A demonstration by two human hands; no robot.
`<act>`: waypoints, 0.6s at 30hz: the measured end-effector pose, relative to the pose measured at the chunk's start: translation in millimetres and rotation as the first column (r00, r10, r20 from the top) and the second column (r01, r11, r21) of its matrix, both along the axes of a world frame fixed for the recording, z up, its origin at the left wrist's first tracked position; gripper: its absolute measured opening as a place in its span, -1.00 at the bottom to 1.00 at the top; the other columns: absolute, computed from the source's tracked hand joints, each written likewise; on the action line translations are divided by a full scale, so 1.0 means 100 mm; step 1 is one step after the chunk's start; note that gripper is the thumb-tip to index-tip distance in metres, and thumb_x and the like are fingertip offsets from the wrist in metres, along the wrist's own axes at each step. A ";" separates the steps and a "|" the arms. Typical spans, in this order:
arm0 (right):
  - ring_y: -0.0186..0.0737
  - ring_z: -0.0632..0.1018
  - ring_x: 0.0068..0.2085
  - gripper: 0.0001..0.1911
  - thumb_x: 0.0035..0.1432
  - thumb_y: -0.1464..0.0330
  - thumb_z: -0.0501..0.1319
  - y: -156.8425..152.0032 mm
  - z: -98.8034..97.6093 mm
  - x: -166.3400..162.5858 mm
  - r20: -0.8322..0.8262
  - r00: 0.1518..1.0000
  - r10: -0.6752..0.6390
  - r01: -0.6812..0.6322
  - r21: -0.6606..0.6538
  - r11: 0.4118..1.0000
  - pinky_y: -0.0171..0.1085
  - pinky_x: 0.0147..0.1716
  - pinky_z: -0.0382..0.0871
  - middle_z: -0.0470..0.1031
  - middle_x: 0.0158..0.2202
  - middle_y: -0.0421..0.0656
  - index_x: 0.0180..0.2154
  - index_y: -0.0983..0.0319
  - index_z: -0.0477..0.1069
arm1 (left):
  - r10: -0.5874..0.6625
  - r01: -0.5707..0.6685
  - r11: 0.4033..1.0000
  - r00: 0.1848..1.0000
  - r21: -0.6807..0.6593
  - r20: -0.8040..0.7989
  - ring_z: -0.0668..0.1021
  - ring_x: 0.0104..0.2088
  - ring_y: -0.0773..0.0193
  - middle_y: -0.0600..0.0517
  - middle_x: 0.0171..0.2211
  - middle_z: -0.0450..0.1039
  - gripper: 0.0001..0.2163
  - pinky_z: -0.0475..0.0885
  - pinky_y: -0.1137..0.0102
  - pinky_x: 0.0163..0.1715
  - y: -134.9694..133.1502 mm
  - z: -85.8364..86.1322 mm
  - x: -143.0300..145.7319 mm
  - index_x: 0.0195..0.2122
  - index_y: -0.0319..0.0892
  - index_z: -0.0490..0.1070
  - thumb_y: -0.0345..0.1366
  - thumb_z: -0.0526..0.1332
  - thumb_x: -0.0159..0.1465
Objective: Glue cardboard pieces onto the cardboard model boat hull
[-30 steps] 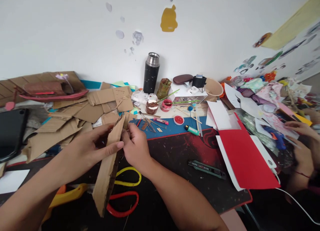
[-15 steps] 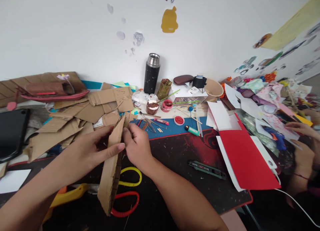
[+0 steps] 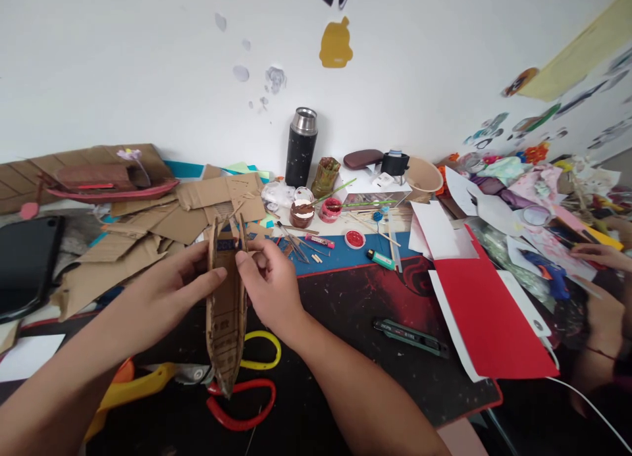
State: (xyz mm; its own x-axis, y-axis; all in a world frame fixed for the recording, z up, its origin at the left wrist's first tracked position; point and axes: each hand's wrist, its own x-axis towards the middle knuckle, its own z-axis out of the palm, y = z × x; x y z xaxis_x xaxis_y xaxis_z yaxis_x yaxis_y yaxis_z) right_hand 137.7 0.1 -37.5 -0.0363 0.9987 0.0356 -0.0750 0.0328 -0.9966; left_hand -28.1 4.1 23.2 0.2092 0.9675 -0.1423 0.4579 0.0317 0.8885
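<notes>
Between my two hands is a cardboard boat hull, narrow and pointed at its near end, its hollow inside facing me. My left hand grips its left wall, thumb over the rim. On the right wall, my right hand pinches the edge near the far end, with some fingers hidden behind it. Below the hull lie scissors with a red handle loop and a yellow handle loop. Another yellow-handled tool is partly covered by my left forearm.
Cardboard scraps and a painted model boat lie at the left. Behind stand a black flask and paint pots. A utility knife and red paper are right. Another person's hands work at far right.
The hull has been turned from its side so that its inside now faces me. My left thumb has shifted onto the left rim, and my right hand onto the right wall.
</notes>
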 end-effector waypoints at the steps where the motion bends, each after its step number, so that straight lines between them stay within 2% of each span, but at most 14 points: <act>1: -0.28 0.30 -0.52 -0.74 0.33 0.10 0.32 0.00 0.00 0.00 0.007 1.000 -0.009 0.009 0.001 1.000 -0.26 -0.49 0.17 0.23 -0.56 -0.39 -0.14 0.14 0.47 | 0.014 -0.014 1.000 1.000 -0.005 0.016 0.71 -0.06 -0.13 -0.08 -0.03 0.75 -0.55 0.67 0.07 0.01 0.00 -0.02 0.00 0.00 -0.03 0.62 0.11 0.32 0.22; 5: -0.30 0.32 -0.53 -0.72 0.32 0.10 0.34 0.00 -0.01 0.01 0.020 1.000 -0.011 0.011 0.013 1.000 -0.27 -0.50 0.16 0.25 -0.57 -0.40 -0.12 0.16 0.50 | 0.068 -0.068 0.998 0.998 0.008 0.009 0.67 -0.09 -0.06 -0.05 -0.07 0.72 -0.54 0.63 0.18 -0.05 -0.03 -0.11 0.00 0.08 -0.06 0.52 0.09 0.28 0.27; 10: -0.30 0.34 -0.53 -0.71 0.35 0.08 0.33 -0.02 -0.04 -0.01 0.027 0.999 0.021 -0.021 0.002 1.000 -0.28 -0.51 0.19 0.28 -0.57 -0.39 -0.11 0.16 0.52 | 0.140 -0.115 0.985 0.970 0.129 -0.201 0.58 -0.30 0.03 0.05 -0.31 0.61 -0.61 0.49 0.23 -0.27 -0.06 -0.13 0.02 -0.14 -0.06 0.46 0.17 0.15 0.36; 13: -0.29 0.35 -0.53 -0.67 0.34 0.06 0.35 -0.04 -0.02 -0.01 0.016 0.999 0.048 -0.047 -0.016 0.999 -0.28 -0.51 0.23 0.29 -0.56 -0.39 -0.05 0.14 0.52 | 0.188 -0.147 0.975 0.945 0.167 -0.269 0.61 -0.28 0.00 0.01 -0.26 0.62 -0.64 0.48 0.20 -0.25 -0.06 -0.11 0.05 -0.11 -0.07 0.43 0.09 0.10 0.36; 18: -0.28 0.34 -0.53 -0.65 0.34 0.10 0.37 -0.06 0.00 -0.01 -0.005 1.000 0.026 -0.026 -0.004 1.000 -0.26 -0.51 0.24 0.29 -0.54 -0.38 0.05 0.13 0.50 | 0.232 -0.198 0.966 0.948 0.165 -0.219 0.67 -0.15 -0.05 -0.08 -0.11 0.65 -0.64 0.54 0.14 -0.12 -0.05 -0.09 0.13 -0.03 -0.09 0.39 0.04 0.12 0.31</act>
State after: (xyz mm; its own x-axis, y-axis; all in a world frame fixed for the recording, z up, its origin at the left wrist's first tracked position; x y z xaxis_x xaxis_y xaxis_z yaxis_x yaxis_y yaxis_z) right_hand 136.6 -5.6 -37.5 -0.0625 0.9975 0.0319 -0.0803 0.0268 -0.9964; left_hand -15.4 -0.8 14.4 -0.0289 0.9993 -0.0233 0.6497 0.0365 0.7593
